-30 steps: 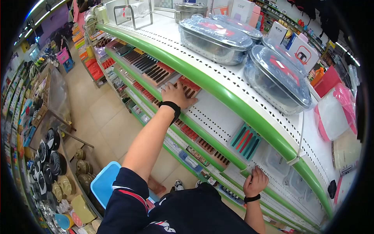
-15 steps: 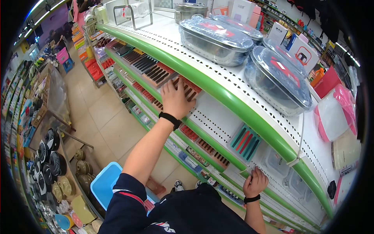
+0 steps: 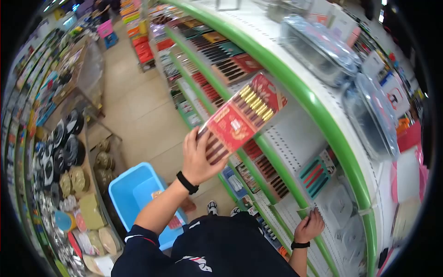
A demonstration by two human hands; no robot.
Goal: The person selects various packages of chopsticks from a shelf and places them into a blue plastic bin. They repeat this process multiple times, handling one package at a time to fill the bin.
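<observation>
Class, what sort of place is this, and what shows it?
Probably a household-goods shop: green-edged shelving bears wrapped containers, the left hand holds a red pack, and assorted wares line the aisle.

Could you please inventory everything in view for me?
Flat red stick pack: one, red, brown and gold, held at centre
Flat teal stick pack: one, teal, right of centre
Green-edged white metal shelving: one, white and green, right
Wrapped oval metal containers: at least two, silver, upper right
Clear plastic boxes: several, colourless, lower right
Rectangular light-blue bin: one, light blue, lower left
Round black goods: several, black, left side
Other goods: many, mixed colours, throughout
Left hand: one, black wristband, holding flat red stick pack
Right hand: one, black wristband, by shelving
</observation>
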